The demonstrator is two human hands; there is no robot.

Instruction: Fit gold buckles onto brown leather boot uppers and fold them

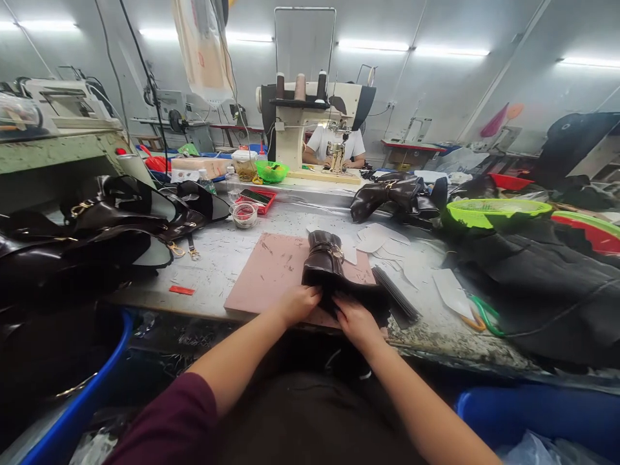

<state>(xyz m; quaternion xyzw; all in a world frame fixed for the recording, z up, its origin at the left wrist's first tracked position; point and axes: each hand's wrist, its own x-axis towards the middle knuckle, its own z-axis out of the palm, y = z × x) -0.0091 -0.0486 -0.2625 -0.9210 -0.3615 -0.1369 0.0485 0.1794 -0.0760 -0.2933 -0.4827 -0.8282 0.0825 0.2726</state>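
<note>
A dark brown leather boot upper (324, 258) with a strap and a gold buckle lies on a pinkish board (261, 271), its toe end pointing away from me. My left hand (299, 305) grips the near edge of the upper on its left side, fingers closed and partly hidden. On the right, my right hand (356, 320) has its fingers curled onto the near opening, where the dark lining shows. A stack of dark strips (396, 298) lies just right of the board.
More boot uppers (116, 213) pile up on the left; others (392, 194) lie at the back right. White pattern pieces (378, 237), green-and-orange-handled scissors (484, 316) and a dark cloth (542, 278) are on the right. A sewing machine (290, 129) stands ahead, a person (320, 145) behind it. Blue bins (542, 413) flank me.
</note>
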